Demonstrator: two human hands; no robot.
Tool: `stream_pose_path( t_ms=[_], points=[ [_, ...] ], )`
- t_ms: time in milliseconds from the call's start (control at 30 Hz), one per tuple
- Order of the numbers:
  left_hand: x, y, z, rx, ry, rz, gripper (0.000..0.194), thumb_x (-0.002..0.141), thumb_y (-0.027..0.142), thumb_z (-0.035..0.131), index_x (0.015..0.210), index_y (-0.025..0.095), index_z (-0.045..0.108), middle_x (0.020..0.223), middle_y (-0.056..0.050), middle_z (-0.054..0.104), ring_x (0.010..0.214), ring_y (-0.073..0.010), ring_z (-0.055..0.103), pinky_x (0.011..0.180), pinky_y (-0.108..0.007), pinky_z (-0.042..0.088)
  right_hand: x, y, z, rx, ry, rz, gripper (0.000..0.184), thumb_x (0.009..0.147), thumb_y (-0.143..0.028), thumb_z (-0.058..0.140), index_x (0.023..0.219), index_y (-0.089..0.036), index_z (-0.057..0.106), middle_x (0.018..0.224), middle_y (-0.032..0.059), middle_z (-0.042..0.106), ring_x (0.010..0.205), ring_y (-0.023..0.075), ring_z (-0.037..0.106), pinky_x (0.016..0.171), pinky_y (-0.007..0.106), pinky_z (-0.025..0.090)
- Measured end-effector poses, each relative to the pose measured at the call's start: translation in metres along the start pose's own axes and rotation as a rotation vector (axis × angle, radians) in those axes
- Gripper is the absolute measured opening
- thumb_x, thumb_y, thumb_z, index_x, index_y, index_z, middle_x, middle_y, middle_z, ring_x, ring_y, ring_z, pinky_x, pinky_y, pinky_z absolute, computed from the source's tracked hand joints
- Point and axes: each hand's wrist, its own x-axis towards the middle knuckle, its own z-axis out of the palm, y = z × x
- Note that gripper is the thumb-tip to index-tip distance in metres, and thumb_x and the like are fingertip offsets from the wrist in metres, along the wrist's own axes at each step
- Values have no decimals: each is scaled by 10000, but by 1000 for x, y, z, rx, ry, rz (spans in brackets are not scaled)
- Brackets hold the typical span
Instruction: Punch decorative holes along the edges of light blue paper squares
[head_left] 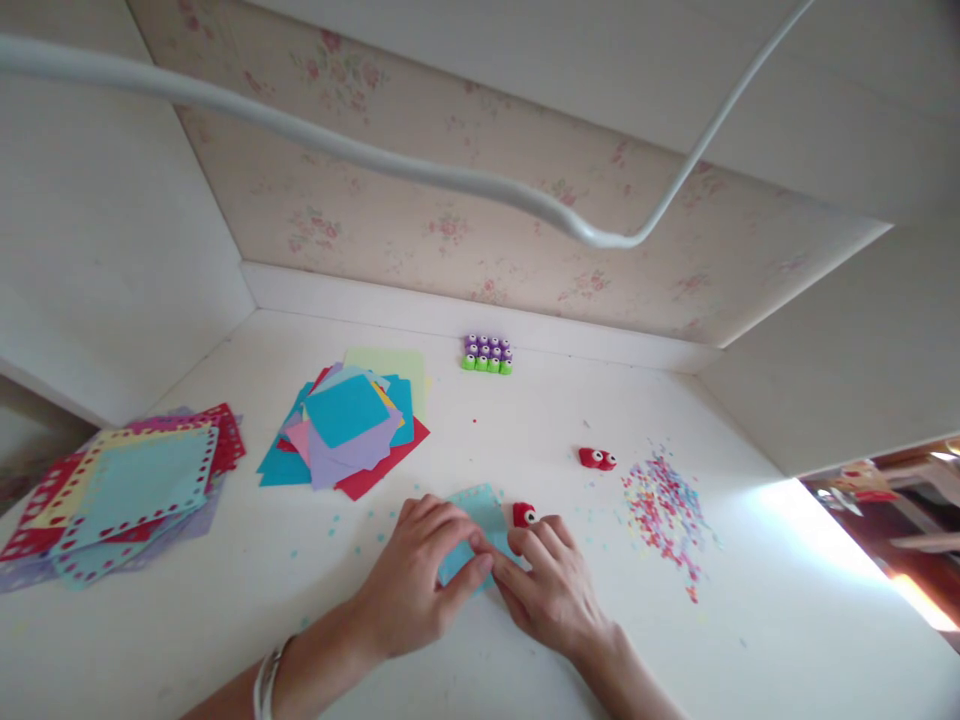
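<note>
Touching fingertips over a light-blue rectangular paper sheet (491,512), left hand (416,572) and right hand (553,588) curl narrowly; grip unclear.

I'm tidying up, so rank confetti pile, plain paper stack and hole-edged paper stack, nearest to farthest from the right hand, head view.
1. Confetti pile, right side.
2. Plain paper stack, back left.
3. Hole-edged paper stack, far left.

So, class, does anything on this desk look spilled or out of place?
The confetti on the right looks spilled: it lies loose on the white tabletop, with no container around it. Several blue dots also lie scattered near the left hand, well apart from that patch.
</note>
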Motion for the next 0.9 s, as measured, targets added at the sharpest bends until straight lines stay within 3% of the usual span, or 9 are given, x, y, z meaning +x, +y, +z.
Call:
stream_pose_path(
  t_ms=[133, 600, 900],
  points=[
    [-2, 4, 0, -86, -17, -66, 182, 976, 318, 483, 858, 217, 578, 853, -12, 621, 876, -195, 538, 869, -380, 372, 1, -4, 1, -7, -4, -9, 196, 917, -160, 533, 1011, -228, 691, 768, 44, 593, 672, 189, 486, 681, 361, 383],
    [-1, 5, 1, -114, -43, -31, 137, 947, 241, 493, 850, 209, 584, 840, -20, 611, 850, -195, 540, 861, -384, 380, -4, -6, 1, 0, -22, -31, 156, 895, -152, 575, 997, -226, 666, 798, 32, 628, 668, 180, 504, 690, 367, 401],
    [-2, 5, 0, -96, -74, -47, 217, 992, 286, 443, 851, 219, 593, 834, -22, 635, 855, -197, 562, 854, -381, 400, -4, -4, -1, 48, -6, -40, 259, 901, -122, 525, 1087, -234, 666, 839, 42, 670, 692, 181, 552, 710, 376, 473]
  ],
)
